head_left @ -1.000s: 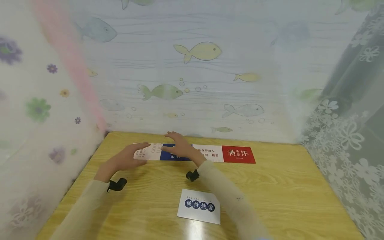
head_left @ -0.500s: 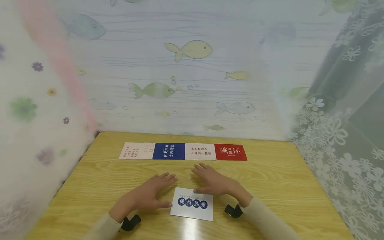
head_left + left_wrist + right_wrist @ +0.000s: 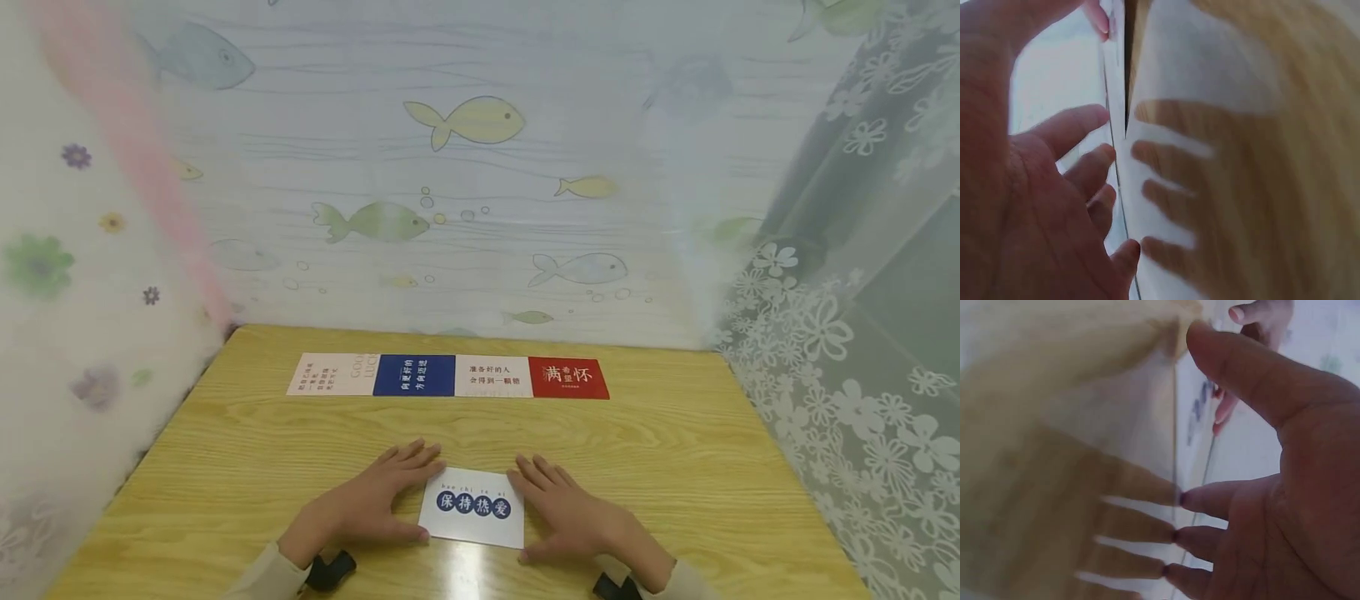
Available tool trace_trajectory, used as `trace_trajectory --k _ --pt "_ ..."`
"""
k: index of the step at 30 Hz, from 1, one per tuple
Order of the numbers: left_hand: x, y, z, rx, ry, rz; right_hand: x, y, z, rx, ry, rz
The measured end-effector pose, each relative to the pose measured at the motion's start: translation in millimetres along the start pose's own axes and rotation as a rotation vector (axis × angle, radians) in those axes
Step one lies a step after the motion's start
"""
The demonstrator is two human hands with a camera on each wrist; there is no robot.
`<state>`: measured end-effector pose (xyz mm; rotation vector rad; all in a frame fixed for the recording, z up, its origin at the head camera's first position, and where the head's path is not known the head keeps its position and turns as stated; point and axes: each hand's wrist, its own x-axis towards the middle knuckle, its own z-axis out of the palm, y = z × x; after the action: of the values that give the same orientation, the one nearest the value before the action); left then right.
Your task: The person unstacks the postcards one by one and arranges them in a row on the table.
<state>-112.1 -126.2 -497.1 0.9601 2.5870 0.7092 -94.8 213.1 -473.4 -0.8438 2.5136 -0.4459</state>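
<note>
A white card point(image 3: 472, 528) printed with four dark blue circles and characters lies flat near the front of the table, slightly turned. My left hand point(image 3: 369, 503) rests at its left side, thumb at the lower corner and forefinger by the upper one. On the opposite side, my right hand point(image 3: 576, 518) lies with spread fingers, its forefinger and thumb by the right corners. The wrist views show both sets of fingers extended, tips at the tabletop. In the right wrist view the card point(image 3: 1192, 415) appears as a thin slanted strip between the hands.
Behind the hands, a row of cards runs edge to edge: a pale pink one point(image 3: 322, 375), a blue one point(image 3: 386, 375), another pale one point(image 3: 491, 387) and a red one point(image 3: 592, 387). A fish-print curtain point(image 3: 465, 183) borders the wooden table point(image 3: 660, 467) at the back.
Both hands have come back from above the card row and settled on the table at either side of the white card. The row and the white card look unmoved on the table.
</note>
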Motion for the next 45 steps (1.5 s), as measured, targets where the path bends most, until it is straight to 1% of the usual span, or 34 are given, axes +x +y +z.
trace_trajectory --k 4,10,16,24,29,33,39,45 --pt "0.2 -2.9 1.2 -0.007 0.007 0.009 -3 2 4.2 0.011 0.017 0.003" --pt "-1.2 -5.0 -0.6 -0.036 -0.004 0.002 -2 5 6.4 0.061 0.027 0.019" --pt "-2.8 -4.3 1.4 -0.063 0.019 -0.003 -1 5 6.9 0.067 0.065 0.008" --pt "-4.7 2.9 5.5 -0.005 0.016 -0.013 -7 7 7.0 0.026 0.125 0.007" --pt "-5.4 6.0 7.5 0.044 0.004 -0.039 -6 10 8.9 0.016 0.127 0.019" --pt "-4.5 8.5 6.2 0.065 0.014 -0.038 -5 11 9.0 0.033 0.128 0.019" --pt "-5.7 11.4 6.5 0.034 0.033 -0.041 -5 9 8.3 0.037 0.119 0.017" --pt "-4.4 12.3 7.4 -0.001 0.066 -0.017 -4 9 8.7 0.032 0.108 0.038"
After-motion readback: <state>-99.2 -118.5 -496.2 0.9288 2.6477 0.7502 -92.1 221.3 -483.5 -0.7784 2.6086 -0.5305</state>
